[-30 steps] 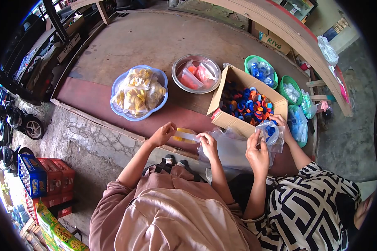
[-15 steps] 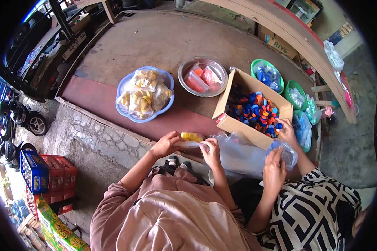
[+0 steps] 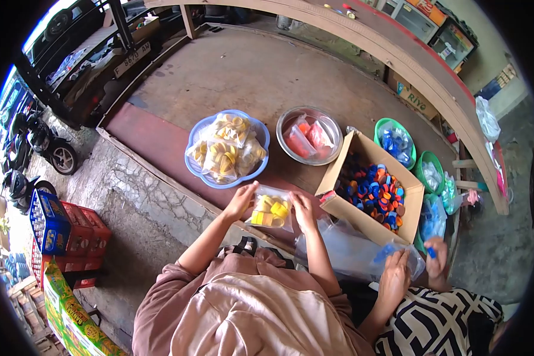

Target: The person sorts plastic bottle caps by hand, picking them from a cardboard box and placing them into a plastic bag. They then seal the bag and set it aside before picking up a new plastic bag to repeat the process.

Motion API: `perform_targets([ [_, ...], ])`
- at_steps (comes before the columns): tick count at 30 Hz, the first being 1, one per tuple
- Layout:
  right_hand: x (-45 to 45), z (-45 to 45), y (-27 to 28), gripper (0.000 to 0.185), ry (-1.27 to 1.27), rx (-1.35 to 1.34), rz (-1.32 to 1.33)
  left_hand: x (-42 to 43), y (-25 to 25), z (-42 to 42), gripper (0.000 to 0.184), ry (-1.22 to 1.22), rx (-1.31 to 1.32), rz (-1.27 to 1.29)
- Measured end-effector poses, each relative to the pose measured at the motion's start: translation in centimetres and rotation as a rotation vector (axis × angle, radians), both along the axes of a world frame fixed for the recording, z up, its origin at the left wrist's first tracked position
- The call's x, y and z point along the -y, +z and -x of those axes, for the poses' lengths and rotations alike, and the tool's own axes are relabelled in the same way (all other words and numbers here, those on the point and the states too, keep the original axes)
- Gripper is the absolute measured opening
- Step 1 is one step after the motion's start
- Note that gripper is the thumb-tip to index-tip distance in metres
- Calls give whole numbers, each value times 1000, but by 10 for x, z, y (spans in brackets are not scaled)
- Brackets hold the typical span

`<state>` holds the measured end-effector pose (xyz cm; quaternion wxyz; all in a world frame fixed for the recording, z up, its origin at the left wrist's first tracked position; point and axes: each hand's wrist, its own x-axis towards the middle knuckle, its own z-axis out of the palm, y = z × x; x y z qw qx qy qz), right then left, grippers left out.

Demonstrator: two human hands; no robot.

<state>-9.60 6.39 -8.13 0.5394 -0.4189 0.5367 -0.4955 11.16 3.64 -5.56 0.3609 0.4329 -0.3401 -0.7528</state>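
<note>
A clear plastic bag of yellow bottle caps [image 3: 270,212] is stretched flat between my two hands in front of my lap. My left hand [image 3: 241,203] pinches its left upper edge, and my right hand [image 3: 303,212] grips the right edge. Just beyond the bag, a blue plastic basket [image 3: 191,155] holds several filled bags of yellowish caps [image 3: 224,159]. To the right of that is a metal bowl [image 3: 283,153] with bags of red-orange caps [image 3: 318,137] in it.
A cardboard box [image 3: 418,207] of loose blue, orange and red caps stands at the right. Beside it are green baskets [image 3: 422,178] with bagged caps. A co-worker's hand [image 3: 396,273] rests on a large clear bag [image 3: 338,252]; their other hand [image 3: 437,261] holds a blue cap.
My hands have lifted and spread the bag of yellow caps, which was folded low and now faces me flat. The co-worker's far hand has left the box with a blue cap.
</note>
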Motion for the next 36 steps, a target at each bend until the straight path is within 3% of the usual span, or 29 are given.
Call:
perform_targets([
  [1, 13, -11, 8, 21, 12, 19, 76, 5, -9, -2, 35, 130, -166, 17],
  [2, 28, -23, 16, 20, 24, 39, 154, 21, -42, -25, 38, 95, -166, 141],
  [4, 61, -47, 31, 18, 48, -117, 329, 20, 20, -44, 36, 311, 36, 219],
  [5, 78, -60, 33, 20, 48, -147, 366, 27, 32, -56, 35, 458, 239, 452],
  [6, 102, -87, 44, 19, 62, -10, 183, 38, 42, -72, 35, 612, 453, 690],
  [7, 114, -102, 44, 20, 48, -21, 207, 41, 48, -78, 37, 672, 677, 717],
  [8, 123, -112, 41, 20, 33, -32, 230, 42, 54, -78, 44, 682, 844, 841],
  [10, 140, -121, 18, 22, -18, -539, 460, 48, 55, -72, 51, 490, 1069, 990],
  [14, 147, -123, -1, 22, -27, -527, 486, 75, 25, -50, 56, 160, 1395, 1170],
  [16, 144, -115, 5, 23, 0, -594, 408, 88, 24, -48, 55, 160, 1422, 1158],
  [18, 127, -104, 17, 27, 5, -629, 585, 102, 21, -45, 55, 68, 1425, 1118],
  [20, 101, -88, 51, 33, 181, -465, 457, 109, 8, -39, 55, 50, 1538, 1135],
  [21, 92, -78, 53, 32, 182, -554, 497, 109, 6, -37, 55, 21, 1555, 1119],
  [24, 61, -45, 76, 24, 4, -604, 580, 100, 16, -33, 62, -60, 1603, 1052],
  [28, 29, 14, 77, 18, -369, -551, 569, 84, 39, -25, 69, 13, 1568, 1028],
  [31, -8, 57, 80, 20, -654, -568, 478, 67, 53, -14, 67, 132, 1311, 1104],
  [32, -17, 75, 71, 18, -765, -767, 540, 59, 53, -9, 66, 143, 1245, 1111],
  [34, -47, 92, 64, 11, -830, -721, 363, 39, 58, 5, 65, 93, 1166, 1096],
  [36, -78, 97, 61, 16, -699, -841, 133, 18, 57, 19, 65, 3, 1072, 1102],
])
